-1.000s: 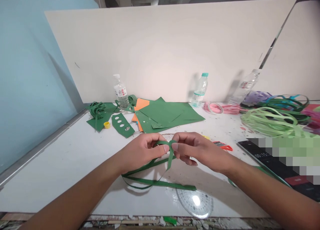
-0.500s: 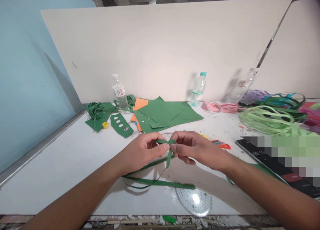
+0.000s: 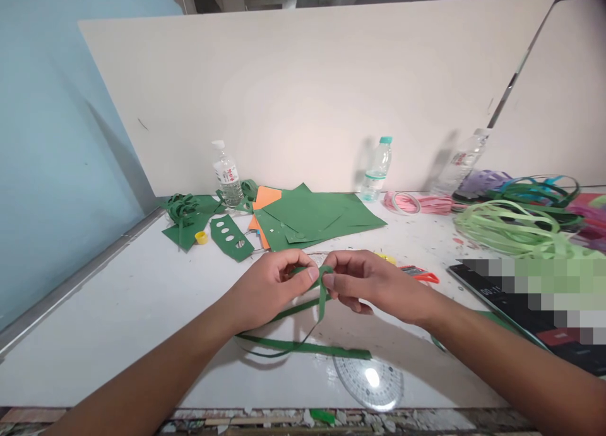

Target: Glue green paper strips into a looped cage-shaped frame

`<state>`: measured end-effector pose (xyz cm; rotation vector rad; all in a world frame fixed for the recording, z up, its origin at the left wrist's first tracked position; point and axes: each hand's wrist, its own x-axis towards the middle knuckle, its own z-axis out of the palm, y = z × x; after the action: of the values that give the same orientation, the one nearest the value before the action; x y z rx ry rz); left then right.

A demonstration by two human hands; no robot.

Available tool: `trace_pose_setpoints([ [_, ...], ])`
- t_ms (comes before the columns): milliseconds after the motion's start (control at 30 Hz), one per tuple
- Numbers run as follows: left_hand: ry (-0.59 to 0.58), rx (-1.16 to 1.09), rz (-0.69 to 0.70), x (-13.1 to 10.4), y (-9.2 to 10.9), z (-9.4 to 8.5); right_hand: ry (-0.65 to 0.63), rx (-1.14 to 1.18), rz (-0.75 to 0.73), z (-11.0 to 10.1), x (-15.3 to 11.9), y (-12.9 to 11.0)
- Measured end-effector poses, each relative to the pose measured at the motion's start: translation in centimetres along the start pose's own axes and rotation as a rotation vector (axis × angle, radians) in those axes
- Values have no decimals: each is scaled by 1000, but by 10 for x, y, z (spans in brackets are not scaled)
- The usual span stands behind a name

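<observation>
Between my two hands is a narrow green paper strip (image 3: 322, 303), bent into a small loop at the fingertips with one end hanging down. My left hand (image 3: 284, 284) pinches the strip between thumb and forefinger. On the other side of the loop, my right hand (image 3: 355, 278) grips it with thumb and fingers, its lower fingers curled. The strip's trailing length curves down to the table under my left wrist. Another green strip (image 3: 322, 349) lies flat just below the hands, and a clear protractor (image 3: 372, 385) rests near the front edge.
Green paper sheets (image 3: 322, 215) and orange paper lie behind the hands. Water bottles, one teal-capped (image 3: 377, 171), stand by the white board. A yellow cap (image 3: 201, 238) and a punched green piece (image 3: 230, 239) lie left. On the right are light green strips (image 3: 506, 224) and a phone (image 3: 502, 297).
My left fingertips have shifted slightly away from the crossing of the strip. The hanging end now falls more upright beside my right thumb.
</observation>
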<state>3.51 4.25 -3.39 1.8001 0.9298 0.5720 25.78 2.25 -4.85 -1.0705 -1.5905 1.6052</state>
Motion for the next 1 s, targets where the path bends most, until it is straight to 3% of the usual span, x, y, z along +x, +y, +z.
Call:
trace_pose_setpoints([
  [367, 3, 51, -35, 1, -5, -1, -17, -14, 7, 0, -1, 0],
  [600, -46, 20, 48, 0, -3, -1, -23, -23, -12, -5, 2, 6],
  [1000, -11, -23, 21, 2, -4, 0, 13, 8, -4, -2, 0, 0],
])
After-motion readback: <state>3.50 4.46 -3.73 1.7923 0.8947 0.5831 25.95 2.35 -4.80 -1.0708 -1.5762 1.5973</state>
